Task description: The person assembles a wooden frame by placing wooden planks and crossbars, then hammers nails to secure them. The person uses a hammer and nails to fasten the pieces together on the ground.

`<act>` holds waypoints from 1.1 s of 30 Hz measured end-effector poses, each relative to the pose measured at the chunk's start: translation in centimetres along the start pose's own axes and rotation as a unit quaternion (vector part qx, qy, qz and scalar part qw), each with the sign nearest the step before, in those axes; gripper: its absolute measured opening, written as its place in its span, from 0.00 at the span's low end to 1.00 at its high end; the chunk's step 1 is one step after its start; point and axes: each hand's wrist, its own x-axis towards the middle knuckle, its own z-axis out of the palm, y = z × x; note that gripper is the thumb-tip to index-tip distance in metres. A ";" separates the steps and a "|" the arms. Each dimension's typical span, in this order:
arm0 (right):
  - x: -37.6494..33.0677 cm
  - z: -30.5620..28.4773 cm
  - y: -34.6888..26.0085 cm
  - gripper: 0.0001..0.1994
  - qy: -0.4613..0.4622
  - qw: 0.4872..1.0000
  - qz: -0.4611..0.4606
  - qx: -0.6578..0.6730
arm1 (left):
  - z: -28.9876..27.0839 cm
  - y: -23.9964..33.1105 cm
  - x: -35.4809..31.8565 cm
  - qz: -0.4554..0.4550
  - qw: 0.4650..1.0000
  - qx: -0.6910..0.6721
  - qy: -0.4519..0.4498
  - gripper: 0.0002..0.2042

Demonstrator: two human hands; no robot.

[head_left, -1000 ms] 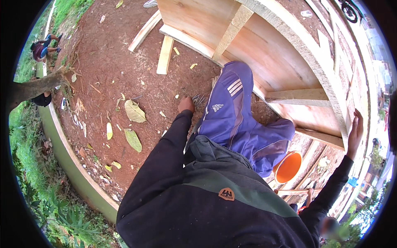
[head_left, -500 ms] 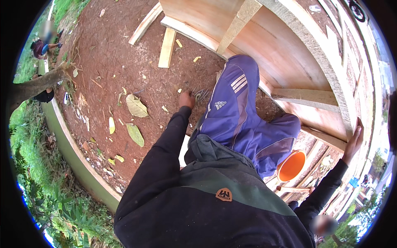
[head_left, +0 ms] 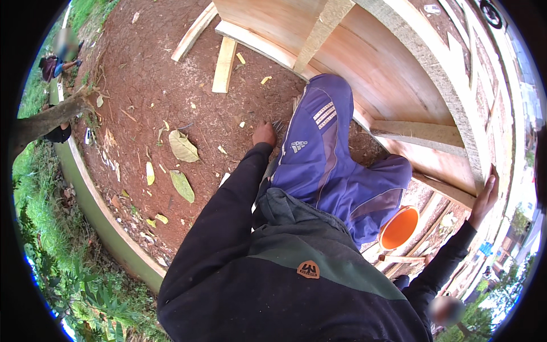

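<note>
My left hand is low over the reddish soil, beside my left leg. Its fingers are bunched together at a small heap of thin metal nails; whatever is between them is hidden. On the far right, my right hand rests against the outer beam of a wooden frame, fingers stretched along the wood. The frame has plywood panelling and crosspieces, and stands tilted in front of my knees. My legs, in purple trousers, are bent beside it.
An orange bucket stands right of my legs, with a wooden-handled tool nearby. Short wood offcuts and dry leaves lie on the soil. A low kerb and a tree trunk are left. Other people are in the background.
My left hand has moved slightly right, closer to my leg and over part of the nail heap. My right hand stays on the frame. The view has shifted a little.
</note>
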 end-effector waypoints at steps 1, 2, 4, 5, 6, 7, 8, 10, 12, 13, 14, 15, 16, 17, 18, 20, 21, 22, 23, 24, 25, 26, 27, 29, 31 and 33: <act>-0.1 -0.1 -0.2 0.29 -0.001 1.000 -0.001 0.000 | -0.3 0.4 -0.3 -0.018 0.999 -0.028 0.009 0.10; -0.2 -0.2 -0.2 0.29 -0.002 1.000 0.002 -0.008 | -0.6 0.7 -0.7 -0.036 0.998 -0.056 0.019 0.10; -0.3 -0.2 -0.4 0.29 -0.007 1.000 0.004 -0.018 | -1.3 0.8 -1.1 -0.043 0.996 -0.070 0.024 0.10; -0.4 -0.3 -0.6 0.29 0.001 1.000 0.007 -0.021 | -1.4 0.6 -0.9 -0.029 0.998 -0.058 0.019 0.10; -0.3 0.1 -0.7 0.29 0.005 1.000 0.006 -0.018 | -1.7 0.0 -0.8 -0.021 0.999 -0.044 0.017 0.10; -0.3 0.4 -0.9 0.30 0.010 1.000 0.006 -0.015 | -1.4 -0.5 -0.5 -0.001 1.000 -0.022 0.019 0.10; -0.4 0.1 -1.3 0.32 0.000 1.000 -0.009 -0.019 | -0.6 -0.5 -0.3 0.019 1.000 0.001 0.021 0.10; -0.6 -0.4 -0.6 0.34 -0.002 1.000 0.000 -0.026 | 0.2 -0.6 -0.1 0.070 0.994 0.060 0.051 0.10; -0.7 -0.5 -0.7 0.35 -0.005 0.999 -0.005 -0.031 | 0.2 0.0 0.1 0.086 0.990 0.106 0.037 0.10; -0.7 -0.4 -0.6 0.34 -0.006 0.999 -0.005 -0.033 | 0.0 0.6 0.2 0.095 0.987 0.127 0.029 0.11; -0.7 -0.3 -0.6 0.34 -0.008 0.999 -0.004 -0.035 | 0.3 0.7 0.5 0.082 0.985 0.150 0.034 0.11; -0.7 -0.4 -0.6 0.34 -0.007 0.999 -0.003 -0.040 | 0.2 0.7 0.5 0.083 0.984 0.154 0.029 0.11; -0.6 -0.4 -0.6 0.34 -0.007 0.999 -0.004 -0.043 | 0.2 0.7 0.6 0.084 0.984 0.158 0.025 0.10; -0.6 -0.4 -0.6 0.34 -0.007 0.999 -0.005 -0.046 | 0.2 0.7 0.6 0.085 0.983 0.162 0.020 0.10; -0.4 -0.3 -0.5 0.34 -0.007 0.999 -0.007 -0.047 | 0.4 0.4 0.8 0.050 0.989 0.138 0.028 0.10; -0.2 -0.1 -0.1 0.34 0.002 0.999 -0.006 -0.036 | 0.6 -0.7 1.1 -0.020 0.995 0.089 0.042 0.10; -0.3 -0.1 0.1 0.34 0.007 0.999 -0.003 -0.036 | 0.1 -0.9 1.3 -0.066 0.996 0.039 0.040 0.10; -0.6 -0.2 0.0 0.34 0.007 0.999 -0.002 -0.036 | -1.0 -1.4 1.5 -0.109 0.993 -0.007 0.037 0.11; -0.7 -0.4 -0.2 0.34 0.008 0.999 0.000 -0.037 | -2.1 -2.0 1.6 -0.153 0.986 -0.054 0.034 0.12; -0.8 -0.5 -0.5 0.34 0.007 0.999 0.000 -0.035 | -2.9 -3.4 1.5 -0.182 0.976 -0.086 0.079 0.13; -0.8 -0.4 -0.5 0.34 0.011 0.999 0.002 -0.030 | -3.4 -5.2 1.6 -0.211 0.962 -0.118 0.125 0.15; -0.8 -0.1 -0.4 0.34 0.014 1.000 0.003 -0.023 | -3.7 -7.9 1.9 -0.224 0.955 -0.118 0.156 0.15; -0.7 0.1 -0.3 0.34 0.017 1.000 0.004 -0.015 | -3.9 -10.8 2.2 -0.236 0.946 -0.118 0.187 0.15; -0.7 0.3 -0.5 0.34 0.020 1.000 0.004 -0.010 | -5.3 -15.5 2.7 -0.251 0.935 -0.165 0.189 0.15; -0.8 0.3 -0.7 0.34 0.027 1.000 0.007 -0.001 | -6.8 -18.2 2.9 -0.273 0.920 -0.206 0.192 0.18; -1.0 0.0 -1.1 0.34 0.023 1.000 -0.002 -0.015 | -7.6 -20.1 2.6 -0.272 0.909 -0.243 0.200 0.19</act>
